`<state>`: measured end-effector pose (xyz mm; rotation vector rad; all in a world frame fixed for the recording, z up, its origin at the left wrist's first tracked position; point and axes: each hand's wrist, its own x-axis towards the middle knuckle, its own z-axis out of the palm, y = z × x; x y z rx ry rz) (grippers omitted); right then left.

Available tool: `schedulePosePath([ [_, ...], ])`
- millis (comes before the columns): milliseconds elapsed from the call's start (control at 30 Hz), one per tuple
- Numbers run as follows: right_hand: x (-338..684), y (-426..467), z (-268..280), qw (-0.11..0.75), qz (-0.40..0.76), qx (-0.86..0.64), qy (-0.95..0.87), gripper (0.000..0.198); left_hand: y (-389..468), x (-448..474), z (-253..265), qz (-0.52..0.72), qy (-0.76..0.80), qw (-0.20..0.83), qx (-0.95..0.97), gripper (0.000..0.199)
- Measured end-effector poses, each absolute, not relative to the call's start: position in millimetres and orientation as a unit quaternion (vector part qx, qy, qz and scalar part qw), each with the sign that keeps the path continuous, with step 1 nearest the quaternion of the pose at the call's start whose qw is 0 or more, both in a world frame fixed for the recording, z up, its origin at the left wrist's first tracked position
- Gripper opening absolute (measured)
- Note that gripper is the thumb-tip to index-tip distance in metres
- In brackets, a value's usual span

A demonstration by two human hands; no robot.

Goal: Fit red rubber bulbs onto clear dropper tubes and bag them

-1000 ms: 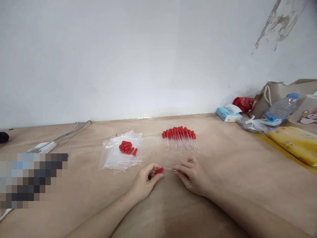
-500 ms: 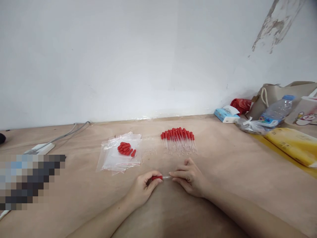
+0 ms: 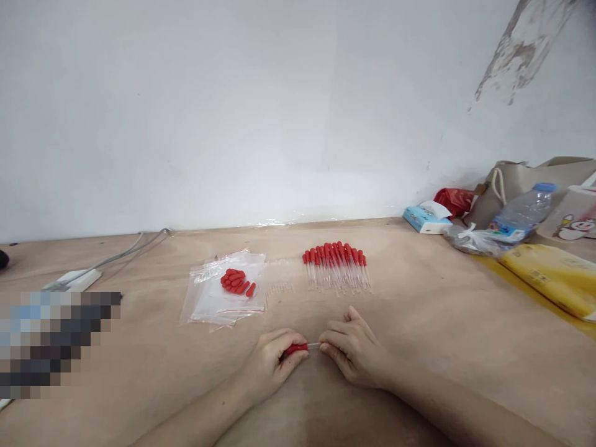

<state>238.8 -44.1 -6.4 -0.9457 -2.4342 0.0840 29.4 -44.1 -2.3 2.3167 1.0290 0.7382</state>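
Note:
My left hand (image 3: 274, 363) is closed on a red rubber dropper bulb (image 3: 298, 348), pinched between thumb and fingers. A clear dropper tube (image 3: 313, 346) runs from the bulb's open end to my right hand (image 3: 351, 347), whose thumb and fingertips pinch it; the tube's far end is hidden there. Beyond my hands lies a dense row of droppers with red bulbs (image 3: 335, 253), their clear tubes toward me. Several loose red bulbs (image 3: 234, 281) rest on clear zip bags (image 3: 205, 304) at the left. Bare clear tubes (image 3: 279, 287) lie between the bags and the row.
A blue tissue pack (image 3: 426, 220), a water bottle (image 3: 526, 211), a knotted plastic bag (image 3: 472, 241) and a yellow packet (image 3: 552, 279) crowd the right side. At the left are a power strip (image 3: 79, 279) with a grey cable (image 3: 133, 248). A white wall (image 3: 279, 112) closes off the back.
Both hands sit slightly lower in the picture. My right fingertips now close on the tube, nearer the bulb, with less of the tube showing between the hands.

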Motion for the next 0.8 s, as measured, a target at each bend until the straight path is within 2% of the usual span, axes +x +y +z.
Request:
schedulePosePath([
  [200,235,-39,-1,0.244,0.021,-0.37,-0.896,0.02,-37,29,3,0.268,0.376,0.236,0.855,0.018],
  [333,237,-37,7,0.261,0.013,-0.39,-0.883,0.023,-25,21,5,0.311,0.39,0.16,0.852,0.022],
  [400,242,-34,9,0.282,0.051,-0.432,-0.855,0.022,-17,13,2,0.344,0.424,0.102,0.831,0.027],
  [467,247,-25,11,0.311,0.129,-0.493,-0.802,0.02,-9,4,-2,0.355,0.453,0.075,0.814,0.025],
  [533,251,-11,14,0.335,0.205,-0.555,-0.734,0.019,-2,-1,-5,0.335,0.468,0.094,0.812,0.019],
  [600,250,7,18,0.35,0.23,-0.608,-0.675,0.021,1,-4,-6,0.302,0.471,0.127,0.819,0.02],
  [700,239,34,25,0.367,0.187,-0.669,-0.619,0.025,1,-2,-5,0.285,0.467,0.141,0.825,0.02],
  [800,222,54,26,0.342,0.124,-0.715,-0.597,0.025,-1,-1,-2,0.289,0.467,0.146,0.823,0.02],
])
